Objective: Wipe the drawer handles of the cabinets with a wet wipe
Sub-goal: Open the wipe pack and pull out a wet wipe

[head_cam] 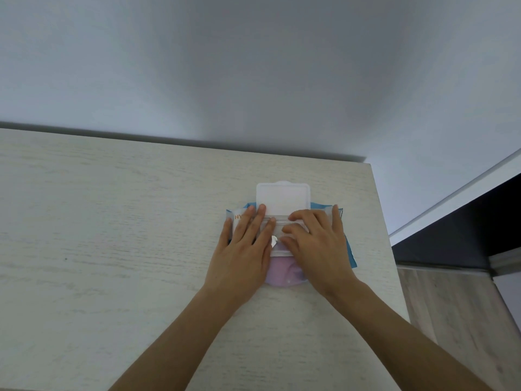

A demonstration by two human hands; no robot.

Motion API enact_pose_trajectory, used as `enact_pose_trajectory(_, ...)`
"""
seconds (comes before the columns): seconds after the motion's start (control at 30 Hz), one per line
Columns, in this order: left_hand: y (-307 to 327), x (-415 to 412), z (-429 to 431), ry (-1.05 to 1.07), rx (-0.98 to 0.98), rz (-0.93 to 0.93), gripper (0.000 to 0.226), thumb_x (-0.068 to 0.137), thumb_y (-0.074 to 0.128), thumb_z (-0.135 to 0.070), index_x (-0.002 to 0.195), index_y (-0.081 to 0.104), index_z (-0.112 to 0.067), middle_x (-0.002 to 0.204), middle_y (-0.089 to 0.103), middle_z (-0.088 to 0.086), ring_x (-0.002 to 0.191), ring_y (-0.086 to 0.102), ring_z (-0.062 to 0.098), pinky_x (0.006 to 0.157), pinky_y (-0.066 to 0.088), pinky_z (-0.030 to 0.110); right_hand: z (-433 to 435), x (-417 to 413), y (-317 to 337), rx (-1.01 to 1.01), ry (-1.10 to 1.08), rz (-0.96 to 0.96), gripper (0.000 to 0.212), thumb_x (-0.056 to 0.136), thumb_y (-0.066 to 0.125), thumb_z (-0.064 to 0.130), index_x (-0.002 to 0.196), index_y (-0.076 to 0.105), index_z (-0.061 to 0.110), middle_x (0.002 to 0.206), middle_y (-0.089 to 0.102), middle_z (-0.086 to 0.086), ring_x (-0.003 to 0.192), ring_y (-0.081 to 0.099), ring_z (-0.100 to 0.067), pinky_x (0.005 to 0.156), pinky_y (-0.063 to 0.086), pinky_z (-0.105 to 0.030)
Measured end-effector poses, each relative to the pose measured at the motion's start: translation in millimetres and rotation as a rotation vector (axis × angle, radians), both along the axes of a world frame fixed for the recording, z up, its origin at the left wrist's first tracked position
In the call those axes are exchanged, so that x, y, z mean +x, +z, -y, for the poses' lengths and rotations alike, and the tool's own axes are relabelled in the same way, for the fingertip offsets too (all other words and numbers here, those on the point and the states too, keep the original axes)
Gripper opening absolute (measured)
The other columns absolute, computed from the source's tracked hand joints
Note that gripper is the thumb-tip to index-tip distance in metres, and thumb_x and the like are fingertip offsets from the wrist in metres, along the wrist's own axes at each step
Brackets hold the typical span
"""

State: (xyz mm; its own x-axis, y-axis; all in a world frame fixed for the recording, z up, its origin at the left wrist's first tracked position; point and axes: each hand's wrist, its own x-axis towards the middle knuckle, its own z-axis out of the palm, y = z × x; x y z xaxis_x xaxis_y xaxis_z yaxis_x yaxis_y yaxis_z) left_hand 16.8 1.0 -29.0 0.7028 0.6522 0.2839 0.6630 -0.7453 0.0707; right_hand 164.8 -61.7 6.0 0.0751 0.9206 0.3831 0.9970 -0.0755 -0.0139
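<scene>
A blue and pink pack of wet wipes (349, 249) lies flat on the pale wooden cabinet top (112, 249), near its right edge. Its white plastic lid (283, 197) is flipped open and points toward the wall. My left hand (245, 249) lies flat on the pack's left half, fingers straight and pressing down. My right hand (315, 244) covers the right half, with its fingers bent at the pack's opening (279, 228); whether they pinch a wipe is hidden. No drawer handle is in view.
A plain white wall (253, 66) rises right behind the cabinet top. The top's right edge (386, 235) drops to a wood-look floor (456, 306). A dark panel with a white trim (451, 215) stands at the far right.
</scene>
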Motion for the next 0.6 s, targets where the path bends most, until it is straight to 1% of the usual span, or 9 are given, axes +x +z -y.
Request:
enact_pose_trajectory(0.07,0.0,0.2,-0.4,-0.001,-0.005,0.003,0.048,0.095,0.028,-0.031,0.132,0.053,-0.011,0.144,0.042,0.011,0.136,0.029,0.024,0.104,0.033,0.055,0.5,-1.5,-2.8,-0.027,-0.013,0.027,0.038,0.040,0.095,0.019,0.069,0.070,0.018,0.082,0.067,-0.003,0.079,0.064,-0.025,0.088,0.042,-0.069)
enact_pose_trajectory(0.13,-0.1,-0.2,-0.6,0.002,-0.005,-0.006,0.049,0.095,0.029,-0.031,0.132,0.053,-0.012,0.144,0.042,0.011,0.136,0.029,0.023,0.104,0.032,0.054,-1.0,-3.2,-2.3,-0.006,-0.011,0.073,0.030,0.049,0.093,0.021,0.068,0.070,0.017,0.078,0.067,-0.002,0.077,0.063,-0.024,0.089,0.040,-0.069)
enact_pose_trajectory(0.2,0.8,-0.4,-0.3,0.005,0.002,-0.024,0.048,0.094,0.030,-0.031,0.131,0.054,-0.012,0.143,0.043,0.011,0.135,0.033,0.024,0.103,0.032,0.054,-3.0,-2.7,-0.2,0.037,0.014,0.117,0.025,0.054,0.091,0.023,0.067,0.071,0.017,0.077,0.067,-0.001,0.077,0.063,-0.023,0.091,0.038,-0.070)
enact_pose_trajectory(0.27,2.9,0.4,0.0,0.015,-0.003,-0.028,0.048,0.093,0.030,-0.031,0.130,0.055,-0.012,0.142,0.044,0.010,0.134,0.034,0.024,0.103,0.031,0.053,-3.6,-1.6,0.1,0.071,0.054,0.162,0.025,0.055,0.090,0.025,0.068,0.071,0.017,0.076,0.068,0.000,0.078,0.063,-0.021,0.094,0.036,-0.070)
enact_pose_trajectory(0.37,6.8,0.0,1.1,0.024,-0.026,-0.021,0.050,0.096,0.025,-0.033,0.128,0.056,-0.013,0.140,0.047,0.010,0.133,0.039,0.024,0.101,0.035,0.054,-0.8,-0.9,-4.8,0.140,0.090,0.181,0.022,0.060,0.087,0.025,0.071,0.071,0.015,0.079,0.068,0.000,0.081,0.060,-0.020,0.097,0.036,-0.068)
enact_pose_trajectory(0.43,9.9,0.5,2.2,0.031,-0.039,-0.012,0.049,0.095,0.025,-0.034,0.127,0.057,-0.013,0.139,0.048,0.010,0.131,0.042,0.025,0.100,0.036,0.054,0.3,-0.3,-1.9,0.236,0.081,0.158,0.015,0.068,0.083,0.019,0.072,0.069,0.013,0.080,0.067,-0.002,0.082,0.055,-0.020,0.099,0.034,-0.066)
enact_pose_trajectory(0.5,12.0,2.5,1.8,0.048,-0.056,0.002,0.047,0.093,0.030,-0.032,0.126,0.058,-0.014,0.139,0.049,0.009,0.130,0.042,0.025,0.100,0.037,0.054,-6.4,5.5,14.1,0.357,0.025,0.065,0.007,0.078,0.072,0.014,0.072,0.068,0.011,0.083,0.067,-0.002,0.082,0.054,-0.020,0.098,0.035,-0.065)
enact_pose_trajectory(0.53,12.2,3.7,1.9,0.051,-0.064,0.005,0.047,0.093,0.030,-0.031,0.126,0.058,-0.013,0.138,0.049,0.009,0.131,0.042,0.026,0.101,0.037,0.054,-11.0,10.5,24.5,0.376,0.006,0.014,0.007,0.081,0.067,0.016,0.075,0.069,0.012,0.085,0.067,-0.002,0.083,0.055,-0.021,0.097,0.037,-0.065)
enact_pose_trajectory(0.6,12.5,5.0,2.1,0.035,-0.082,0.007,0.048,0.093,0.031,-0.030,0.125,0.059,-0.010,0.138,0.050,0.011,0.131,0.042,0.028,0.099,0.040,0.055,-16.1,19.7,37.9,0.280,0.009,-0.059,0.014,0.081,0.067,0.026,0.084,0.071,0.014,0.090,0.068,-0.002,0.088,0.060,-0.024,0.095,0.039,-0.065)
